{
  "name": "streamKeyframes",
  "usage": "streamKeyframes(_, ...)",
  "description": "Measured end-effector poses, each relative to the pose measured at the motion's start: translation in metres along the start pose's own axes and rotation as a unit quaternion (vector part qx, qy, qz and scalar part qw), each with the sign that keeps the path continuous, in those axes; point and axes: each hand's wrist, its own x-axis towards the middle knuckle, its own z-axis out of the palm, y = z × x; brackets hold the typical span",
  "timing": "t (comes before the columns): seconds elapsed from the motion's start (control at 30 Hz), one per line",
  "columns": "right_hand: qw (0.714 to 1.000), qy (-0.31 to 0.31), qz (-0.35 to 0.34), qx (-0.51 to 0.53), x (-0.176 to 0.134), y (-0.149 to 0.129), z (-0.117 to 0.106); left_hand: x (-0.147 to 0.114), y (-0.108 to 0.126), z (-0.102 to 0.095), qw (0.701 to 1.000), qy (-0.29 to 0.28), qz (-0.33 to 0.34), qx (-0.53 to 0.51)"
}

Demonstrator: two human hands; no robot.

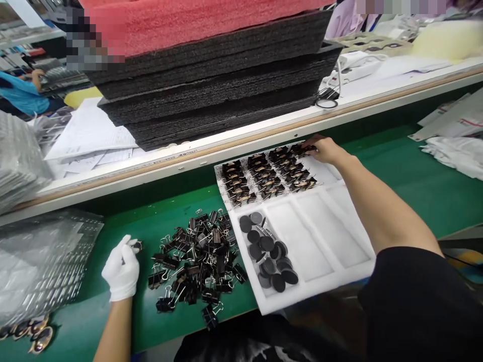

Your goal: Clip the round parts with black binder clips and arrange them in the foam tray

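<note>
My left hand (123, 269), in a white glove, is closed in a pinch on a small dark round piece (138, 246) with a shiny edge; its kind is not clear. At its right lies a loose heap of black binder clips (202, 251) with silver wire handles. My bare right hand (324, 149) reaches to the far end of the white foam tray (245, 281). Its fingers close on a black binder clip (302, 149) at the back of the third row. Clipped pieces with gold-coloured bits stand in rows (264, 176) there. Dark round discs (267, 246) fill the tray's near left compartment.
Stacked black foam sheets (222, 85) topped with red foam (204, 25) rise on the white shelf behind. Clear plastic trays (45, 261) lie at left, above several gold-rimmed pieces (41, 337). White bags (456, 151) lie at right on the green table (400, 196). Another person's blue sleeve (22, 95) shows far left.
</note>
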Motion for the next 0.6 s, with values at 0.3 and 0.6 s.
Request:
streamKeyframes(0.3, 0.998, 0.023, 0.054, 0.003, -0.005, -0.033, -0.001, -0.003, 0.007, -0.001, 0.997, 0.059, -0.020, -0.041)
streamKeyframes(0.6, 0.992, 0.021, 0.122, 0.021, -0.086, -0.102, -0.044, 0.009, -0.002, 0.001, 0.991, 0.049, -0.017, 0.126)
